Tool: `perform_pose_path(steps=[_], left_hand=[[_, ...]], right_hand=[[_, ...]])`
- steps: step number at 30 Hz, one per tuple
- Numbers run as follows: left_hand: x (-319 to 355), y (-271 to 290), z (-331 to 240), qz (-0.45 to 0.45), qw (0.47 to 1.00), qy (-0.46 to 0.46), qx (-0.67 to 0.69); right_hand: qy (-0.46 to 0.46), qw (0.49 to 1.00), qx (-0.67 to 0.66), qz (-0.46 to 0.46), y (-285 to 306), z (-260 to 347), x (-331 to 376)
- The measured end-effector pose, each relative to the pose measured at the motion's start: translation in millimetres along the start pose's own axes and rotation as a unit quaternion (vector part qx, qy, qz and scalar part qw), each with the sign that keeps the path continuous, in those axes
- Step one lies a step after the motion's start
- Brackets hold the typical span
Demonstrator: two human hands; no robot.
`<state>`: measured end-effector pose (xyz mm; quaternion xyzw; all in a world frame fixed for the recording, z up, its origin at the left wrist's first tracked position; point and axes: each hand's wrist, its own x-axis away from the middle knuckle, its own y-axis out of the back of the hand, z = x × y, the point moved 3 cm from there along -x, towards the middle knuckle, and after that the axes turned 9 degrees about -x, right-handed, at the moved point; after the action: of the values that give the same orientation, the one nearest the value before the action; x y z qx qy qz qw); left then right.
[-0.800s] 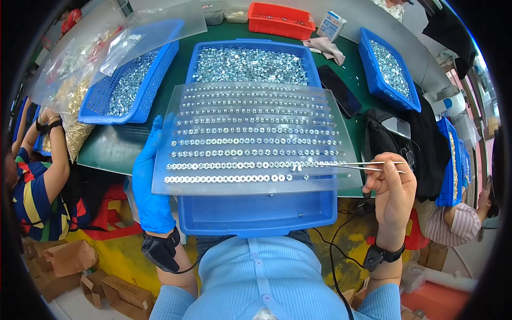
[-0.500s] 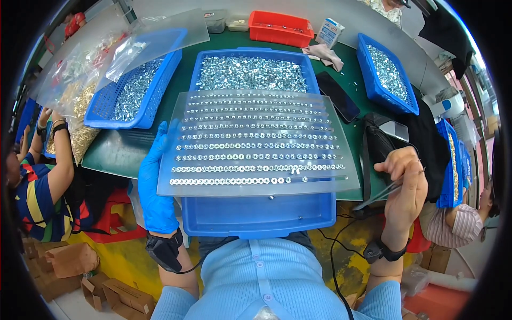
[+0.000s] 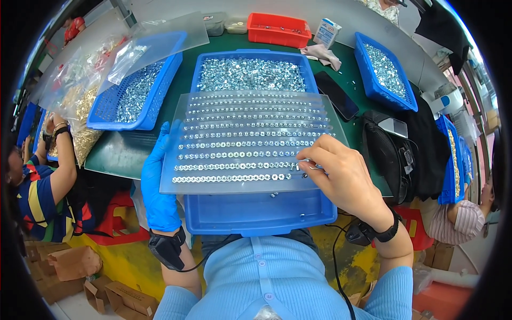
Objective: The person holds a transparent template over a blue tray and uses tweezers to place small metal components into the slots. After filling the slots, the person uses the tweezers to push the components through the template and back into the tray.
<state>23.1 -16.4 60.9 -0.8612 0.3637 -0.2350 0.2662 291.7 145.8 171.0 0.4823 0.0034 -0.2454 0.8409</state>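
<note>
Clear plastic sorting plate [image 3: 250, 141], rows nearly full of small silver nuts. Left hand [image 3: 159, 186] grips its edge; right hand [image 3: 341, 176] fingers pinch at near row's end. Next: precise seating.

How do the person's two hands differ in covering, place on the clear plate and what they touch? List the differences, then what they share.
The left hand wears a blue glove; the right hand is bare. The left hand grips the left edge of the clear plate; the right hand rests on its lower right part. The right hand's fingers touch the rows of small metal nuts; the left hand's do not. Both wrists wear black bands.
</note>
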Motion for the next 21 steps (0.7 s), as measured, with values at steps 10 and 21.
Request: perform_pose_path(steps=[10,21], left_hand=[[0.9,-0.3,1.3,-0.002,1.000,-0.009,-0.003],[2.4,-4.2,-0.7,0.006,1.000,-0.006,-0.002]], right_hand=[[-0.004,1.000,-0.015,0.025,-2.0,0.0,8.3],[0.006,1.000,-0.017,-0.009,-2.7,-1.9,3.4]])
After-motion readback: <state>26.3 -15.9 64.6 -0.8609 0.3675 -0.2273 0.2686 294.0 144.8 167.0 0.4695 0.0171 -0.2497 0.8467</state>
